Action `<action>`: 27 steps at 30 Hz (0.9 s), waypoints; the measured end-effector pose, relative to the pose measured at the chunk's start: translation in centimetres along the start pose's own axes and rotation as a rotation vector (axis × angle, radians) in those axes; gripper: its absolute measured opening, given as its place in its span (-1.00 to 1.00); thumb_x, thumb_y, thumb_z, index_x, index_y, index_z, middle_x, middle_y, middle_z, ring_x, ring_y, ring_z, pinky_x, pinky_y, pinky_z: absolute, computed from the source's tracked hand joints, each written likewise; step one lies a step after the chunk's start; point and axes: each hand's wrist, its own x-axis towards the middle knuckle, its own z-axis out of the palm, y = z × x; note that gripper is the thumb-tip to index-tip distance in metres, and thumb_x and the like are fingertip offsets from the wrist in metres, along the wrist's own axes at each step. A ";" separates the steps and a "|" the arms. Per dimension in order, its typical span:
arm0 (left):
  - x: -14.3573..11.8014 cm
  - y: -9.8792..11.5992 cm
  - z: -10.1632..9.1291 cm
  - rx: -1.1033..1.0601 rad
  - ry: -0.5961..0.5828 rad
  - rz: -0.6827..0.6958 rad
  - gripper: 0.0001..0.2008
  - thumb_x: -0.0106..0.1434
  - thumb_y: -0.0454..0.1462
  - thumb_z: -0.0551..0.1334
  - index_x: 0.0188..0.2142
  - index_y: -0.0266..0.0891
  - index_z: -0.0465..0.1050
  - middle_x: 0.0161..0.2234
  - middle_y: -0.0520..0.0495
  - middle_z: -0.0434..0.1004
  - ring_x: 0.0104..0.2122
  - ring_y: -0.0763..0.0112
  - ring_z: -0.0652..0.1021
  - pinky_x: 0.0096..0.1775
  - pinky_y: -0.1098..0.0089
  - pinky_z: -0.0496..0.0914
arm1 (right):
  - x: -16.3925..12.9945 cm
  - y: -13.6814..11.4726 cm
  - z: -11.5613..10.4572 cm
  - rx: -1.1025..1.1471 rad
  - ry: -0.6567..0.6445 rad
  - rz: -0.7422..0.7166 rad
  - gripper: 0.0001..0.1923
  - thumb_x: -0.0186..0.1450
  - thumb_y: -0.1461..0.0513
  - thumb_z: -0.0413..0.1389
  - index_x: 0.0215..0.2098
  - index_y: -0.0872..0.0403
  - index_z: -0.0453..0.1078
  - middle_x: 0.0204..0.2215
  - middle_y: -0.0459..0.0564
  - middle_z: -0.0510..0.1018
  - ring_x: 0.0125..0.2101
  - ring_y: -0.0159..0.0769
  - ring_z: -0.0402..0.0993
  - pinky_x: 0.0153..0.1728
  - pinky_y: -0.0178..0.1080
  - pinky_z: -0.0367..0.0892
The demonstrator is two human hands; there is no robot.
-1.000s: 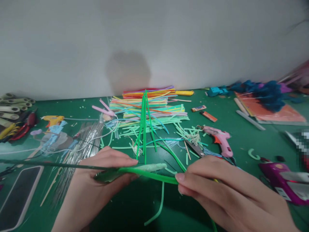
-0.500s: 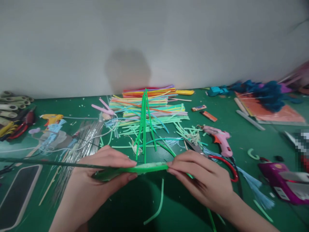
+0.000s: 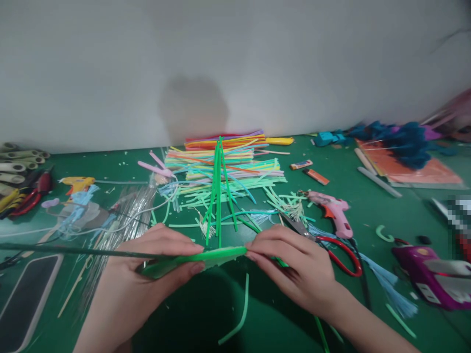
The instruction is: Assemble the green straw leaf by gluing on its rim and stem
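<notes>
Between my two hands lies a flat green leaf-shaped piece (image 3: 221,254) with a pale underside, seen nearly edge-on. My left hand (image 3: 154,269) pinches its left part between thumb and fingers; a long dark green stem (image 3: 73,249) runs out to the left from that grip. At the other end, the tip is pinched by the thumb and fingertips of my right hand (image 3: 294,267). Several bright green pipe cleaners (image 3: 218,191) lie just beyond the piece. Below it, a curved pale green strip (image 3: 241,314) rests on the table.
Red-handled scissors (image 3: 342,255) and a pink glue gun (image 3: 336,211) lie to the right. Bundles of coloured strips (image 3: 235,166) sit at the back. On the left are a yellow glue gun (image 3: 78,184), thin wires (image 3: 128,211) and a phone (image 3: 31,289). A purple device (image 3: 423,274) stands far right.
The leaf-shaped piece has tilted, so less of its pale side shows on top. My right hand has shifted slightly left with the tip; both hands keep their pinch.
</notes>
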 end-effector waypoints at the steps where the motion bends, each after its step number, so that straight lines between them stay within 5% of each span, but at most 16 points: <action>1: 0.0 0.0 -0.1 0.003 -0.012 -0.002 -0.79 0.15 -0.33 0.41 -0.28 0.09 0.61 -0.38 0.15 0.66 -0.38 0.39 0.62 -0.31 0.35 0.50 | 0.0 0.0 0.2 0.008 -0.003 0.003 -0.88 0.31 0.39 0.21 -0.18 0.14 0.53 -0.34 0.03 0.63 -0.34 -0.35 0.56 -0.29 -0.33 0.51; 14: 0.8 0.9 -0.8 0.160 -0.051 -0.023 -0.87 0.14 -0.15 0.43 -0.28 0.09 0.60 -0.31 0.17 0.67 -0.33 0.44 0.64 -0.28 0.51 0.51 | -0.1 1.4 2.0 0.180 -0.002 0.081 -0.88 0.31 0.40 0.22 -0.19 0.14 0.53 -0.32 0.03 0.65 -0.27 -0.34 0.60 -0.21 -0.34 0.52; 27: 2.5 1.7 0.9 0.135 -0.100 -0.056 -0.90 0.15 -0.20 0.41 -0.30 0.09 0.64 -0.36 0.16 0.68 -0.39 0.45 0.66 -0.41 0.55 0.50 | -0.1 2.5 1.6 0.202 0.066 0.147 -0.92 0.35 0.32 0.19 -0.20 0.06 0.53 -0.34 -0.01 0.66 -0.31 -0.32 0.62 -0.24 -0.30 0.53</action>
